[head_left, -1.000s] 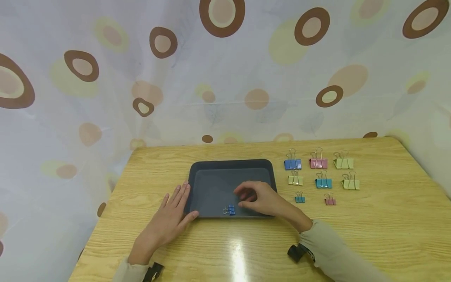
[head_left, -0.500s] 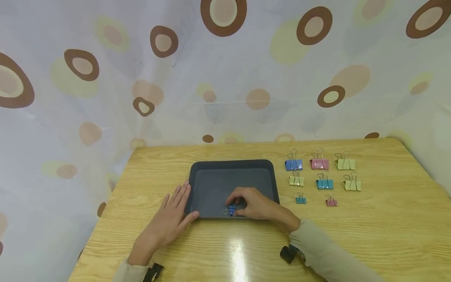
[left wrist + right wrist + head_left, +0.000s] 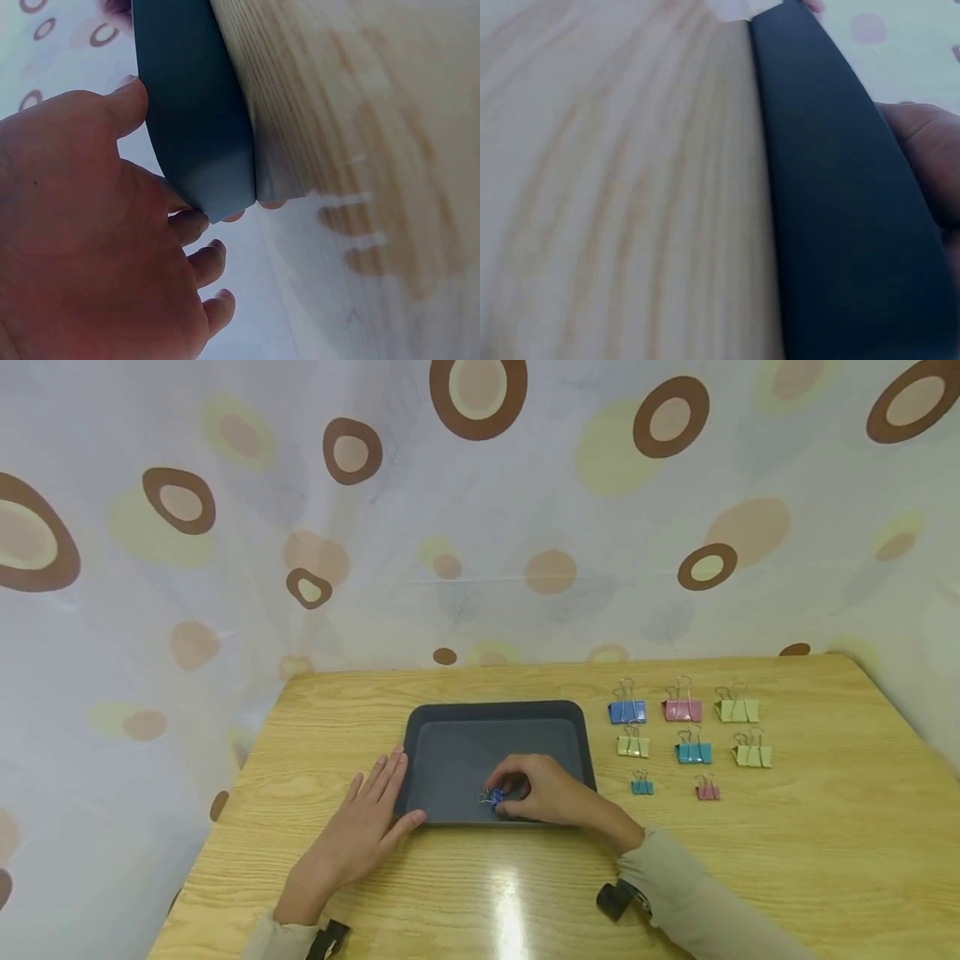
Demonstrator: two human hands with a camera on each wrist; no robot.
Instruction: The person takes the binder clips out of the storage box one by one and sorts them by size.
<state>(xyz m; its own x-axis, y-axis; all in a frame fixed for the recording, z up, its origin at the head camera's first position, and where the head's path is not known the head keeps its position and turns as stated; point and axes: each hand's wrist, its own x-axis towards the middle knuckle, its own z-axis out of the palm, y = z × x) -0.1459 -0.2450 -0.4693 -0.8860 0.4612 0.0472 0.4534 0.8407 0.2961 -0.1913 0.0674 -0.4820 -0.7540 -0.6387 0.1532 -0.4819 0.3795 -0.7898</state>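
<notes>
Over the front part of a dark grey tray [image 3: 450, 760], my right hand [image 3: 551, 789] pinches a small blue binder clip [image 3: 497, 797] between thumb and fingers. The clip's silver wire handles point left. My left hand [image 3: 352, 839] rests at the tray's left side, its fingers extended along the rim and its thumb at the front corner. In the left wrist view, the thumb and fingertips of the left hand [image 3: 97, 225] touch the tray wall [image 3: 199, 112]. The right wrist view shows mostly the tray's outer wall [image 3: 847, 187], which hides the clip.
Right of the tray, several binder clips lie in rows: larger blue [image 3: 627, 712], pink [image 3: 683, 710] and pale green [image 3: 738, 710] ones at the back, a teal one [image 3: 693, 752] among the middle row, small teal [image 3: 642, 787] and pink [image 3: 707, 792] ones in front. A patterned curtain [image 3: 480, 527] hangs behind the wooden table [image 3: 810, 860].
My right hand has moved left to the blue clip and taken hold of it. The clip has turned and shifted slightly away from the tray's front edge. The left hand stays put.
</notes>
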